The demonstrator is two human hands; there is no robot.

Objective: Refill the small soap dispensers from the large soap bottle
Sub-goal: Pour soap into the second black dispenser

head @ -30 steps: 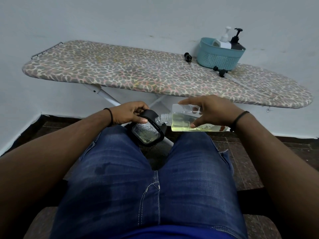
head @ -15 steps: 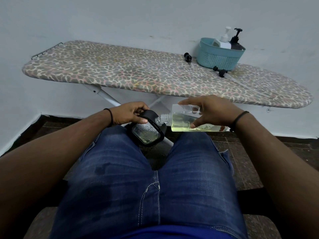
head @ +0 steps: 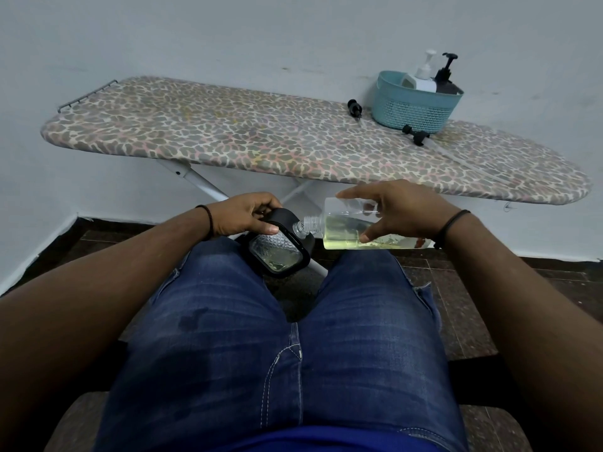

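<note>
Soap bottle base hidden behind right hand.

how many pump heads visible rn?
4: white pump and black pump on bottles in the teal basket; two loose black pumps on the ironing board. Basket may hide more.

No text, label, brand or number can be read anywhere (bottles and basket included).
</note>
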